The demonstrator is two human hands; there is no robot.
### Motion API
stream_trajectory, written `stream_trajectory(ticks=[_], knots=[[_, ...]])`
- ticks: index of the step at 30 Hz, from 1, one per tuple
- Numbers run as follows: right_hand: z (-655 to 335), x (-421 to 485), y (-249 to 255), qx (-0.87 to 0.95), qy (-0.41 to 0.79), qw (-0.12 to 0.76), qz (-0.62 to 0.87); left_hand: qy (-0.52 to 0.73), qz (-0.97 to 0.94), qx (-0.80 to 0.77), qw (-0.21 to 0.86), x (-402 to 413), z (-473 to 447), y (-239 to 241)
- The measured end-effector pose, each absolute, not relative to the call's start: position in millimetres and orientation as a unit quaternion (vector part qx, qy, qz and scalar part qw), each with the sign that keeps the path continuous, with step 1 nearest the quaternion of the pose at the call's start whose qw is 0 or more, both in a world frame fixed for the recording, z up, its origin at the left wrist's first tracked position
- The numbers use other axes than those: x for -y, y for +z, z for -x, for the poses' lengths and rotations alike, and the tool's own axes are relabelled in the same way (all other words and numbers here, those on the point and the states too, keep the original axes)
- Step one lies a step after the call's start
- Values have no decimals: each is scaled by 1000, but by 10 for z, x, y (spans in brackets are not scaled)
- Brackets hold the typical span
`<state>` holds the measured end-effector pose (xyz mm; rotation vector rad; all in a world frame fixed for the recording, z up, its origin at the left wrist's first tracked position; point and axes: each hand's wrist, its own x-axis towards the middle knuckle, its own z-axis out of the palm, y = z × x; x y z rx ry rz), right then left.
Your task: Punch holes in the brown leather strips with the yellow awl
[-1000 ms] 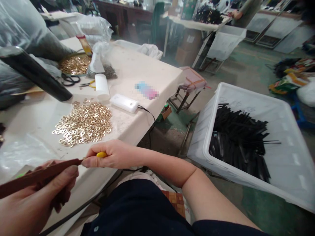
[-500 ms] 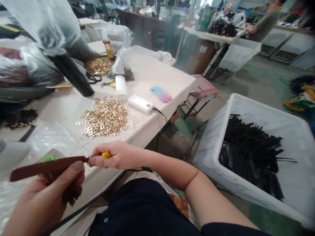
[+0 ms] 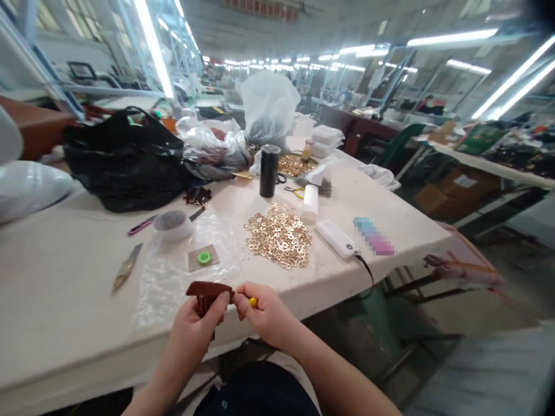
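Note:
My left hand is closed round a dark brown strap piece, thumb pressed on top, just over the near edge of the white table. My right hand pinches a small tool with a yellow handle against the strap's right end. The two hands touch at the strap. A heap of small gold rings lies on the table beyond my right hand.
On the table: a black cylinder, a white power bank with cable, a white tube, a tape roll, a green button on card, a blade tool, a black bag, clear bags. A stool stands right.
The view has swung up and left, so the white crate of black strips has left the picture. My hands have come closer together and the strap now looks folded short.

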<state>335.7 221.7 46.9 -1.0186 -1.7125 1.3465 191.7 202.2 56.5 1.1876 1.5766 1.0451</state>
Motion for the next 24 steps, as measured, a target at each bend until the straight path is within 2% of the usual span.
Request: stream_trajectory(ticks=[4,6,9,12,14,18,24], knots=[[-3099,-2267,424,690,461,342,441,469,-529,-610,357,-1983,-1712,435],[-2983,-2280,385,690,458,333,451,475,-525,-609,357,-1976,-1621,385],[-2883,-2287,351,690,494,309,430,491,-400,-614,471,-1991,-1483,363],[-2870,-2306,380,736,436,331,398,500,-244,-555,618,-2005,-1366,388],[-2876,-2339,420,777,390,356,344,493,-206,-513,672,-2000,-1312,402],[-2857,-2400,462,819,341,391,247,482,-200,-497,694,-1971,-1245,419],[-2809,-2344,434,801,301,461,237,469,-218,-508,689,-1933,-1186,508]])
